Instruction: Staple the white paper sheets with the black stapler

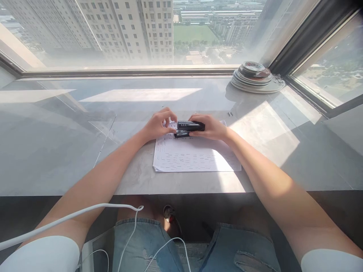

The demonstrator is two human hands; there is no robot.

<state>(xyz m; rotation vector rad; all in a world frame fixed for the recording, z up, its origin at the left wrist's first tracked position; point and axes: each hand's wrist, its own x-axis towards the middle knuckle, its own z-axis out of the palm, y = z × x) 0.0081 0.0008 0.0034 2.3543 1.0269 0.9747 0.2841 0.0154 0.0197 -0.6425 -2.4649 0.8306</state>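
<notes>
A black stapler (190,126) lies on its base over the upper part of a stack of white sheets (195,160) with rows of dark writing. Its rear end is wrapped by my right hand (210,127), fingers over the top and thumb along the near side. At the stapler's front end is my left hand (159,124), its fingers curled with a gap between thumb and forefinger, and nothing visible in them. The thumb tip is close to the stapler's nose; whether it touches is hard to tell. Between the stapler's upper arm and its base a narrow gap shows.
A small strip of staples (230,113) lies right of the paper on the grey stone counter (56,151). Stacked plates (256,79) stand in the back right corner by the window. A white cable (85,209) crosses over my left forearm and lap.
</notes>
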